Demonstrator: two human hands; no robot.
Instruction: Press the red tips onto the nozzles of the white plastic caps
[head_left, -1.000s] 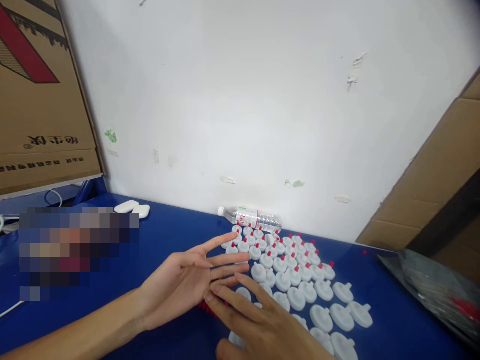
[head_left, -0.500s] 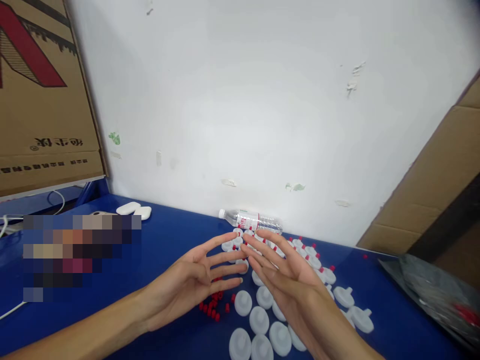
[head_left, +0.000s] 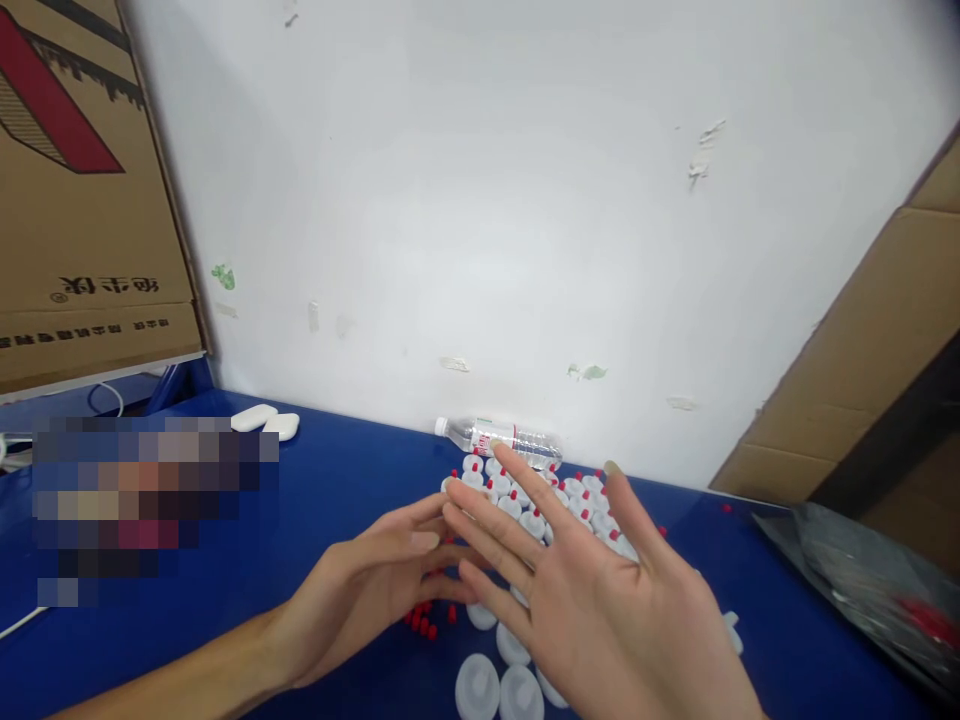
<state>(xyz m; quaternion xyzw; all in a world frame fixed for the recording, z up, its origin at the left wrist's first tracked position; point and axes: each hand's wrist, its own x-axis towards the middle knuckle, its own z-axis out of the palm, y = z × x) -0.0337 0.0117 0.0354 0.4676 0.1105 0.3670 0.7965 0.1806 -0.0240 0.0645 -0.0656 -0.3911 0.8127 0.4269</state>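
My left hand [head_left: 382,575] is held above the blue table, fingers apart and bent a little, with nothing in it. My right hand [head_left: 577,590] has its fingers spread and its palm turned up into view, also holding nothing. Their fingertips meet or overlap in the picture; whether they touch I cannot tell. Beneath and beyond them lie many white round plastic pieces [head_left: 478,688], the farther ones with red caps [head_left: 514,494] on their short spouts. Several loose red caps [head_left: 424,628] lie below my left fingers. My right hand hides part of the white pieces.
A clear plastic bottle [head_left: 517,442] lies on its side against the white wall. Two white rounded objects [head_left: 281,427] and a blurred-out patch are on the blue table [head_left: 360,470] at left. A plastic bag [head_left: 862,570] lies at right, near cardboard [head_left: 825,380]. A printed carton [head_left: 90,220] stands at left.
My right hand has turned, bringing its palm into view, with the thumb spread upward. My left hand has rolled slightly, its fingers bending more and its thumb now on the near side.
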